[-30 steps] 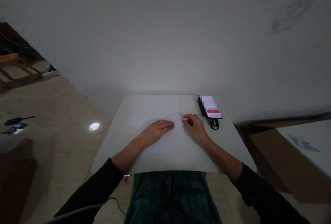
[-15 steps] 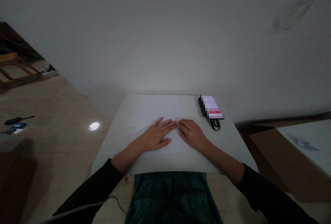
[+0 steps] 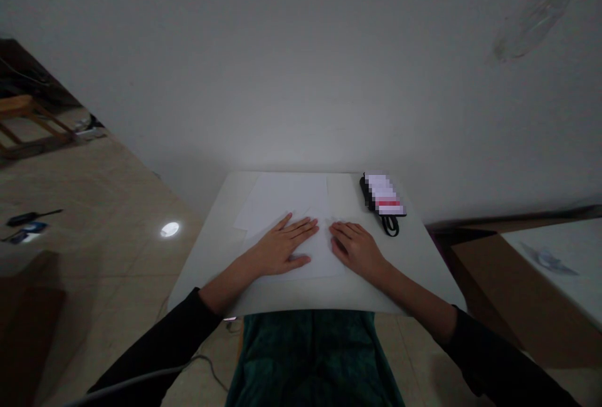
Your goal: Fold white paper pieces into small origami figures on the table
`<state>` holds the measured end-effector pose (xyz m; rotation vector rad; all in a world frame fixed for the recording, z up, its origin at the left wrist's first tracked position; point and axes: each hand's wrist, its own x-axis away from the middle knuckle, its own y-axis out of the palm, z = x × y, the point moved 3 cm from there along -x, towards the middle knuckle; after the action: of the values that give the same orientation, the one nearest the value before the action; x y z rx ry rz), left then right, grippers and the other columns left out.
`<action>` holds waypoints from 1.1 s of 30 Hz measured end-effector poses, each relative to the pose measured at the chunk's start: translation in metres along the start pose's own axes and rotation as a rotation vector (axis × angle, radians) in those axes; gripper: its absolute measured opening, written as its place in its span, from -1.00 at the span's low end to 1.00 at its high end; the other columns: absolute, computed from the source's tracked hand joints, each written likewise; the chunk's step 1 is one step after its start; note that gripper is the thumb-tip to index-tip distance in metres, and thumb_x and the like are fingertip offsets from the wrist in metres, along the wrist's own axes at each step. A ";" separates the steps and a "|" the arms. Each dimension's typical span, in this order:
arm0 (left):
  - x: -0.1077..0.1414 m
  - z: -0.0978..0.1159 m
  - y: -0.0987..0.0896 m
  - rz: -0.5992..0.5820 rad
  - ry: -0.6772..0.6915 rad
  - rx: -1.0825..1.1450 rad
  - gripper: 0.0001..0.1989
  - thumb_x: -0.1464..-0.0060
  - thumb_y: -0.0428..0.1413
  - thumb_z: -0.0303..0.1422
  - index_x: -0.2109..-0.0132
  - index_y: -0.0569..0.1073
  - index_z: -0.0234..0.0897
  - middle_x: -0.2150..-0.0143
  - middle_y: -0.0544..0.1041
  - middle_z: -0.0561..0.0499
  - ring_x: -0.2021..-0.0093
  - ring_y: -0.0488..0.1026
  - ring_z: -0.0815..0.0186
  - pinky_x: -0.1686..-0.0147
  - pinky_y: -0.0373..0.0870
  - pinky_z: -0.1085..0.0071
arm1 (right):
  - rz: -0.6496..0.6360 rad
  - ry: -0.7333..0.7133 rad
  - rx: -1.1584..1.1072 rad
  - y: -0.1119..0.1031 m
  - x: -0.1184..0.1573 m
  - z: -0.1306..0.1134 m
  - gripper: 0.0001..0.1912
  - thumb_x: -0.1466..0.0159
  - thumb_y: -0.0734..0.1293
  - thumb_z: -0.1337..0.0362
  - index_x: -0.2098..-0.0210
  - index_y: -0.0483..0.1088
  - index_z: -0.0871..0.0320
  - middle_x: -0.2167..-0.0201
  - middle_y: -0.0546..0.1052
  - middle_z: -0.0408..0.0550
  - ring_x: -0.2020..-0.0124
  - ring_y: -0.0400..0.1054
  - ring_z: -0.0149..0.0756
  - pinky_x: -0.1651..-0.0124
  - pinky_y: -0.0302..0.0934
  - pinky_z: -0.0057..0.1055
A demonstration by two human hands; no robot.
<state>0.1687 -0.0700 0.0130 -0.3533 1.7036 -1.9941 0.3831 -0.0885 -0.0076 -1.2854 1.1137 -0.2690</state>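
Observation:
White paper (image 3: 291, 194) lies flat on a small white table (image 3: 207, 256), with edges that suggest more than one sheet. My left hand (image 3: 285, 247) rests flat on the paper, its fingers spread and the thumb apart. To its right, my right hand (image 3: 357, 249) is at the paper's right edge with its fingers curled and drawn together. Whether anything is between those fingertips is too small to tell. A gap separates the two hands.
At the table's back right lies a phone-like object (image 3: 385, 195) with a black strap (image 3: 390, 225). A grey wall (image 3: 301, 68) rises behind the table. A cardboard box (image 3: 522, 294) stands at the right, a wooden stool (image 3: 28, 112) far left. A cable crosses my left sleeve.
My right hand has moved a little to the right, away from my left hand, opening a gap between them. My left hand has stayed nearly in place on the paper.

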 end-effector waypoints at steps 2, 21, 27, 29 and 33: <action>0.005 0.000 -0.001 -0.005 -0.017 -0.016 -0.32 -0.28 -0.12 -0.06 -0.41 -0.14 -0.18 -0.42 0.01 -0.12 -0.41 -0.06 0.22 -0.36 -0.34 0.08 | 0.008 0.038 -0.008 -0.003 0.002 0.005 -0.75 -0.28 0.26 0.36 0.08 0.48 0.19 0.12 0.57 0.11 0.11 0.43 -0.08 0.05 0.32 -0.12; 0.052 -0.017 -0.023 0.034 -0.016 -0.058 -0.44 -0.28 -0.04 -0.18 -0.34 0.10 -0.26 -0.34 0.22 -0.18 -0.33 0.15 0.19 -0.35 -0.16 0.01 | 0.086 0.124 -0.062 -0.001 0.001 0.015 -0.82 -0.30 0.26 0.36 0.27 0.53 0.14 0.29 0.60 0.01 0.21 0.41 -0.14 0.18 0.26 -0.18; 0.019 -0.012 -0.041 0.236 -0.034 -0.088 -0.76 -0.27 -0.03 -0.33 0.05 0.47 -0.27 -0.12 0.48 -0.12 -0.15 0.39 0.23 -0.25 0.19 0.12 | 0.083 0.097 -0.079 0.000 -0.001 0.015 -0.83 -0.28 0.26 0.38 0.28 0.52 0.18 0.31 0.58 0.04 0.23 0.38 -0.13 0.18 0.29 -0.18; 0.004 -0.002 -0.044 0.305 -0.017 -0.125 -0.79 -0.24 -0.03 -0.36 0.12 0.47 -0.31 -0.11 0.48 -0.17 -0.17 0.37 0.17 -0.25 0.20 0.09 | 0.084 0.094 -0.078 -0.001 -0.001 0.015 -0.82 -0.29 0.25 0.39 0.29 0.51 0.18 0.32 0.57 0.05 0.24 0.38 -0.14 0.19 0.30 -0.18; -0.020 0.017 -0.045 0.401 -0.012 -0.152 -0.78 -0.23 -0.06 -0.41 0.11 0.46 -0.32 -0.02 0.54 -0.16 -0.14 0.40 0.17 -0.24 0.21 0.10 | 0.083 0.085 -0.072 -0.002 -0.003 0.015 -0.82 -0.29 0.25 0.39 0.30 0.50 0.18 0.33 0.56 0.05 0.25 0.38 -0.15 0.19 0.30 -0.19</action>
<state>0.1856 -0.0696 0.0628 -0.0636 1.7610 -1.5769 0.3938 -0.0780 -0.0068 -1.2971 1.2561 -0.2251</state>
